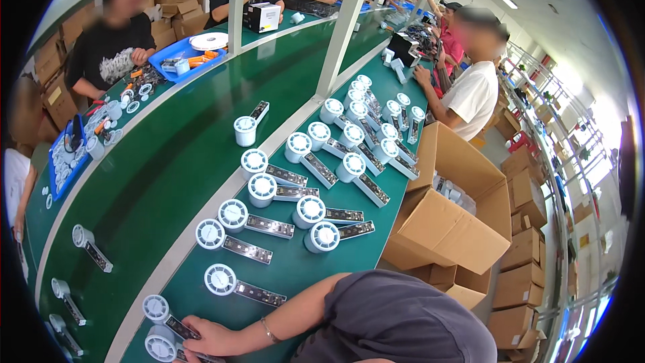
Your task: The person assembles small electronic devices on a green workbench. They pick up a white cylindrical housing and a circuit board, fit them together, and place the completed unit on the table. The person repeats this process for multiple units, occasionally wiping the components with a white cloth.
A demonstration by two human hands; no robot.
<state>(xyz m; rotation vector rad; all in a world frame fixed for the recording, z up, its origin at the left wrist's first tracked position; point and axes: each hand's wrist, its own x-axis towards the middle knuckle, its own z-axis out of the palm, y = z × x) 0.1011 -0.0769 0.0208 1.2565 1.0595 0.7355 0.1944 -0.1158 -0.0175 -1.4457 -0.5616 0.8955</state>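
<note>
The right hand [211, 337] is between 7 and 8 o'clock. Its grip looks closed on the handle of a pale blue gadget [156, 308], which has a round head and lies on the green table [349, 252]. The left hand is out of view. A second gadget [161, 347] sits just beside the first, at its 6 o'clock. One more gadget [220, 279] lies near, at the hand's 12 o'clock. Many others stand toward 1 o'clock. A green belt [154, 195] runs along at 9 o'clock, and a big brown box [430, 222] is at 3 o'clock.

The gadget looks light, hard and maybe a bit slippery. The dark board on its handle is bare and could break, so hold the handle's sides or the round head.
</note>
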